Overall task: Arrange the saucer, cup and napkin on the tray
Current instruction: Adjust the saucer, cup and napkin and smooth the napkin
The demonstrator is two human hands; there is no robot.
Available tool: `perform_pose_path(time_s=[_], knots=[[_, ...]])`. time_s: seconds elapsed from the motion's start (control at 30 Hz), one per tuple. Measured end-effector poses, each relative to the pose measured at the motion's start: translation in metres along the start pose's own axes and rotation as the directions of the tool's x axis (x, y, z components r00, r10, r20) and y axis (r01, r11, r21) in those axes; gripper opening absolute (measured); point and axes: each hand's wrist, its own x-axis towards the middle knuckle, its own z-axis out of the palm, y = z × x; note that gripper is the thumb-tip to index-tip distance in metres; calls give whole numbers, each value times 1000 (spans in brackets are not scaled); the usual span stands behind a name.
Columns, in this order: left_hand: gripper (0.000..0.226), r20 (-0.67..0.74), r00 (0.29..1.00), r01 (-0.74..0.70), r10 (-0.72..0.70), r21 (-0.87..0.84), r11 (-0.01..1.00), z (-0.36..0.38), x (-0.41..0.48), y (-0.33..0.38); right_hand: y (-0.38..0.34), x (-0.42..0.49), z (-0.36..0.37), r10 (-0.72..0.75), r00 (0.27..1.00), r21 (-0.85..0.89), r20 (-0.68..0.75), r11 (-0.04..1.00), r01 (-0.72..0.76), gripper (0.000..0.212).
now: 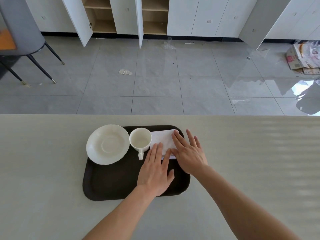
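Observation:
A dark brown tray (110, 184) lies on the pale table. A white saucer (107, 144) rests on the tray's far left corner and overhangs its rim. To its right a white cup (140, 140) stands upright and empty, handle toward me. A folded white napkin (161, 138) lies at the tray's far right. My left hand (156, 172) lies flat, fingers spread, with its fingertips on the napkin's near edge. My right hand (188, 151) is also flat, its fingers pressing on the napkin's right part. Neither hand grips anything.
The table's far edge (225, 115) runs just beyond the tray. Beyond it is a grey tiled floor with scraps, a chair (26, 40) at the far left, open white cabinets (121, 18) at the back and cardboard boxes (303, 58) at the right.

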Motion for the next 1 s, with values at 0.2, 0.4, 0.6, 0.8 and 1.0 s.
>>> perform_pose_path(time_s=[0.2, 0.4, 0.6, 0.8, 1.0], knots=[[82, 38, 999, -25, 25, 12, 1000, 7, -1, -1, 4, 1, 3, -20, 1000, -44, 11, 999, 21, 67], [84, 80, 997, -21, 19, 20, 1000, 1, 1, 0, 2, 1, 0, -9, 999, -41, 38, 999, 10, 64], [73, 62, 998, 16, -15, -25, 1000, -9, 7, 2, -2, 3, -6, 10, 999, 13, 45, 1000, -10, 63], [69, 18, 999, 27, -27, -16, 999, -18, 0, 0, -6, -5, -13, 26, 999, 77, -26, 997, -24, 60], [66, -73, 997, -37, 38, 7, 999, -35, -13, 7, -11, -16, -25, 89, 993, 143, -72, 987, -78, 56]])
